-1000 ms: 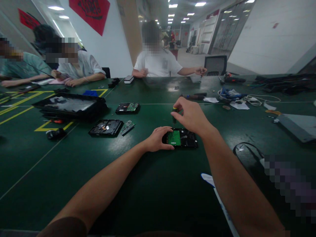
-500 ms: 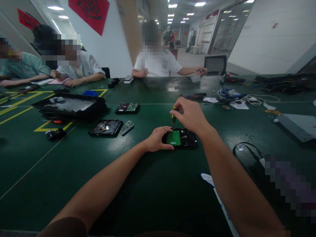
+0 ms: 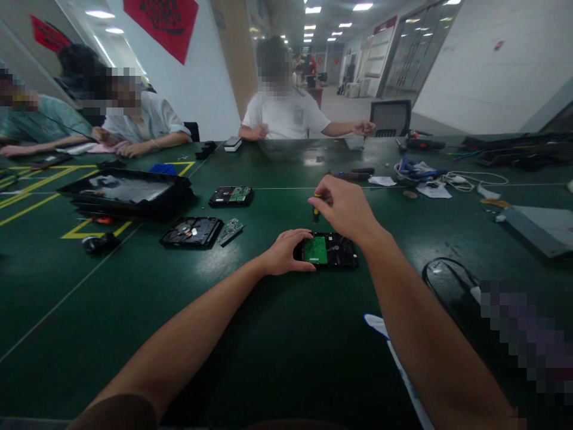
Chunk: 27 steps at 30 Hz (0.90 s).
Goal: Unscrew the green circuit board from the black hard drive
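A black hard drive (image 3: 342, 251) with a green circuit board lies flat on the table in front of me. My left hand (image 3: 289, 254) grips its left end, thumb along the near edge and fingers at the far edge. Above the far edge, my right hand (image 3: 342, 206) pinches the handle of a small yellow and black screwdriver (image 3: 316, 216). The screwdriver stands upright, its tip down at the board's far side; whether it sits in a screw is too small to tell. Left of my hands lie a loose circuit board (image 3: 231, 230) and another hard drive (image 3: 191, 231).
A third hard drive (image 3: 231, 196) lies farther back. Black trays (image 3: 129, 191) are stacked at the left. Cables (image 3: 465, 179) and a grey metal box (image 3: 537, 230) are on the right. Across the table sits a person in a white shirt (image 3: 286, 116); two more people sit at the left.
My right hand's fingers have shifted slightly around the screwdriver handle, which now shows less above the fingers. The left hand and the hard drive have stayed in place.
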Tool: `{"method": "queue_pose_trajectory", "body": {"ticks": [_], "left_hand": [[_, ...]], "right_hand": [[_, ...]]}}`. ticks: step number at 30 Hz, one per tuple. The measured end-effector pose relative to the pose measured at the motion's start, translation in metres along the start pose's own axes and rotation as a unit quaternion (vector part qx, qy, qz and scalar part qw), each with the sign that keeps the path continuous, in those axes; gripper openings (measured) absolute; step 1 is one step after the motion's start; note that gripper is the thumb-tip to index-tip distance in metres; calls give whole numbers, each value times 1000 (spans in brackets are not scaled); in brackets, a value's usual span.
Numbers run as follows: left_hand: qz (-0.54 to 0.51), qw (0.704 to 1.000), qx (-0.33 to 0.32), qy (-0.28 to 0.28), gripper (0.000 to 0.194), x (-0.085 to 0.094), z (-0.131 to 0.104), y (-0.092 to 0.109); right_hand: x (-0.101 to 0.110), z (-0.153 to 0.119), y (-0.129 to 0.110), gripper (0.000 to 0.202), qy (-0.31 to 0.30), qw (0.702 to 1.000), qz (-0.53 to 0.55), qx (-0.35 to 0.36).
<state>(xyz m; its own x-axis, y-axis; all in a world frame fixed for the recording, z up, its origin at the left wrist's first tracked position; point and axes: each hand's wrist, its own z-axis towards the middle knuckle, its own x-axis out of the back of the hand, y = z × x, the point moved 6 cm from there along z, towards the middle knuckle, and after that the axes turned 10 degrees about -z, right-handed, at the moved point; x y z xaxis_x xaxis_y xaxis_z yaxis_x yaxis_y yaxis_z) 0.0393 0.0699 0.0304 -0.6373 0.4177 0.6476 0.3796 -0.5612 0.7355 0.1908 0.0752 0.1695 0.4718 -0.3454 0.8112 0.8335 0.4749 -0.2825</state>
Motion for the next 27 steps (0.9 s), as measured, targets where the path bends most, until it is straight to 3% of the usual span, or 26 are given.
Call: {"method": "queue_pose_trajectory", "body": {"ticks": [6, 11, 20, 27], "left_hand": [[6, 1000, -8, 3, 83, 0, -1, -1], [9, 1000, -4, 3, 84, 0, -1, -2], [7, 1000, -14, 1, 84, 0, -1, -1], [13, 1000, -15, 8, 83, -1, -1, -3]], "right_hand": [[1, -1, -3, 7, 7, 1000, -18, 22], [0, 0, 2, 13, 10, 1000, -9, -9], [2, 0, -1, 5, 14, 999, -36, 6], [3, 0, -2, 12, 10, 999, -32, -5]]}}
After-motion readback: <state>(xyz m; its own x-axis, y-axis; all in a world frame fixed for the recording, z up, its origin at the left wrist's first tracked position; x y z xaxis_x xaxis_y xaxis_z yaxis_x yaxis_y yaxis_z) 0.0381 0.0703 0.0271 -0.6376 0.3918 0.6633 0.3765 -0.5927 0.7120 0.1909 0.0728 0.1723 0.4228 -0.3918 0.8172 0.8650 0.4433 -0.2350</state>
